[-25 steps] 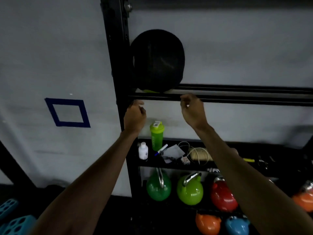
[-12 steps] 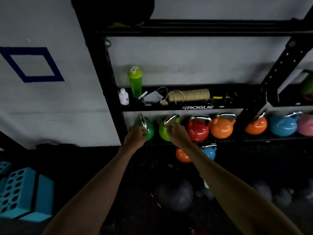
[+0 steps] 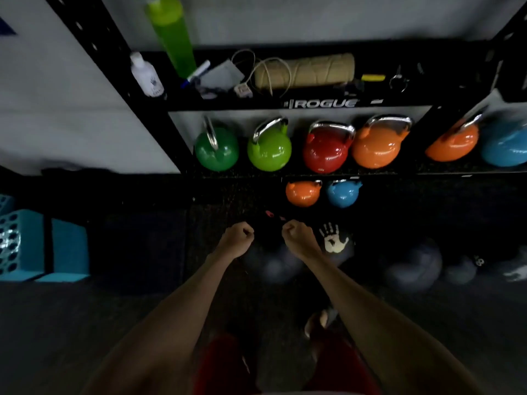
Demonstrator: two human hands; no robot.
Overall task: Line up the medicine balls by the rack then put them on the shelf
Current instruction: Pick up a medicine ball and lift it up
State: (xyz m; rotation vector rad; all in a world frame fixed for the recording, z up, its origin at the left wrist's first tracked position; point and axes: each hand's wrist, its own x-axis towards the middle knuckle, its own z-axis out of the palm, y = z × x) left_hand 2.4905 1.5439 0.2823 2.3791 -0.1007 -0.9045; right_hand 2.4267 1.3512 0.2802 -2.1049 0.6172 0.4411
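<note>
1. Change since 1.0 s ago: both hands have dropped from the top shelf rail, past the kettlebell row, to low in front of the rack (image 3: 108, 52). The view has tilted down with them, and the ball shelved at the top is out of frame.
2. Left hand (image 3: 238, 238): fingers curled into a fist, holding nothing, touching nothing.
3. Right hand (image 3: 299, 236): likewise a fist, nothing in it. The two fists sit side by side with a gap between them.
4. Handprint ball (image 3: 336, 242): dark with a white handprint, on the floor (image 3: 85, 323) just right of the right hand. Its left side is hidden behind that wrist. No contact seen.
5. Grey ball (image 3: 273, 263): blurred, on the floor between the two forearms, just under the fists and nearer the person. No contact seen.
6. Dark shape with red marks in the gap between the fists; too dim to identify.
7. Far balls (image 3: 413, 266): more blurred rounds on the floor toward the right edge, in a rough row along the rack front, well apart from both hands.
8. Kettlebells (image 3: 269, 149): green, lime, red, orange, orange and blue along the low shelf. A small orange one and a small blue one sit below its front edge.
9. Middle shelf (image 3: 322, 104): green shaker (image 3: 171, 32) and a white bottle at the left end, a twine roll mid-shelf.
10. Blue blocks (image 3: 22, 243): on the floor at the left edge.
</note>
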